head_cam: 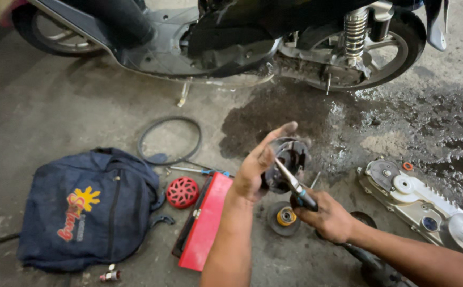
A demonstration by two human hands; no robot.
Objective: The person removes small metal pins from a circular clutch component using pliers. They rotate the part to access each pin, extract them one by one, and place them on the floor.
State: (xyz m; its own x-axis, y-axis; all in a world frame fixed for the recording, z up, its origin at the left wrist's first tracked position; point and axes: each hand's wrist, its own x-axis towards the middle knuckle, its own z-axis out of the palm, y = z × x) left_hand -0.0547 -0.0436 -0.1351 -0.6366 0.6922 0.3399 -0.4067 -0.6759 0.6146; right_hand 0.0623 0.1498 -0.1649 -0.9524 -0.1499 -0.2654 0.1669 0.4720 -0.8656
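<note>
A: Eyes on the hands. The left hand holds up a dark round metal clutch-like part, palm against its near side, fingers spread wide across the rim, forefinger pointing up and right.

B: And the right hand?

A: Closed tight around the dark grip of a slim pair of steel pliers. The tool's long axis runs from the right fist, low and right, up and left to the part, and the tip meets the part's face just beside the left palm.

B: So which hand is nearer the part?

A: The left, it's touching it. The right stands off by the length of the tool, lower and further right. The part itself is in the air, above the stained concrete floor.

B: What's under them?

A: A small round dark pulley with a yellow centre, lying flat on the floor right below the pliers. To its left, a flat red metal tool tray, a red round slotted fan cover and a dark blue cloth backpack.

B: Further back?

A: A black rubber drive belt lying in a loop, then the dark scooter across the top, rear wheel at right. A grey metal engine side cover lies at right, beside a wet oily patch.
</note>
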